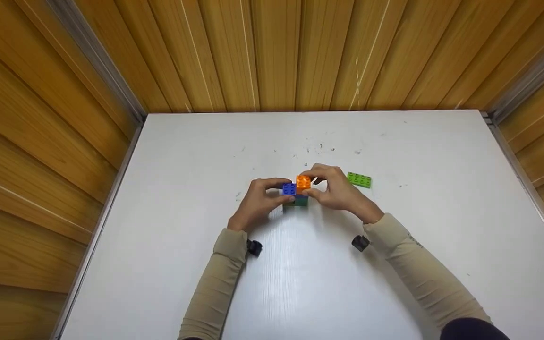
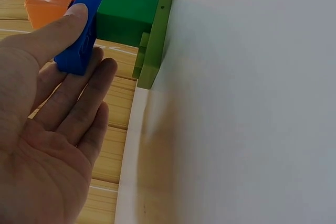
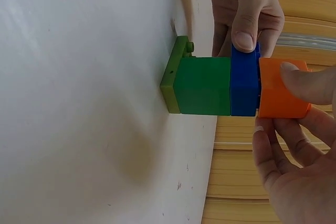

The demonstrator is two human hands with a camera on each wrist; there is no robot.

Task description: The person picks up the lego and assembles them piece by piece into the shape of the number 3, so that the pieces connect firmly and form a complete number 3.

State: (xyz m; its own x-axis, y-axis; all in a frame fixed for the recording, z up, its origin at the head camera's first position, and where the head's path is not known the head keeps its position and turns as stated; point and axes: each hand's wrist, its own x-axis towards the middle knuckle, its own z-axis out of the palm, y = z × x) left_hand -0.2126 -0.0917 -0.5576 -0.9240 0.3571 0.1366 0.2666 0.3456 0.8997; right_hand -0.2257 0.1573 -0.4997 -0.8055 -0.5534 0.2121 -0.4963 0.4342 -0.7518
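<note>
My left hand [image 1: 261, 197] pinches the free end of a blue brick [image 1: 289, 189] between thumb and fingers. On the other side, my right hand [image 1: 341, 191] grips an orange block [image 1: 303, 182] over the blue brick's right half; a thin gap shows between the two in the right wrist view. Beneath the blue brick stands a green block [image 3: 203, 86], which rises from one end of an olive-green studded plate [image 2: 152, 61] on the table. Blue studs face up at the end between my left thumb and fingers.
A separate light-green studded plate [image 1: 359, 180] lies flat just right of my right hand. The white table [image 1: 196, 156] carries small dark marks behind the stack. Wood-look panels [image 1: 276, 56] wall the back and sides. A dark wrist camera [image 1: 360, 243] sits near the right cuff.
</note>
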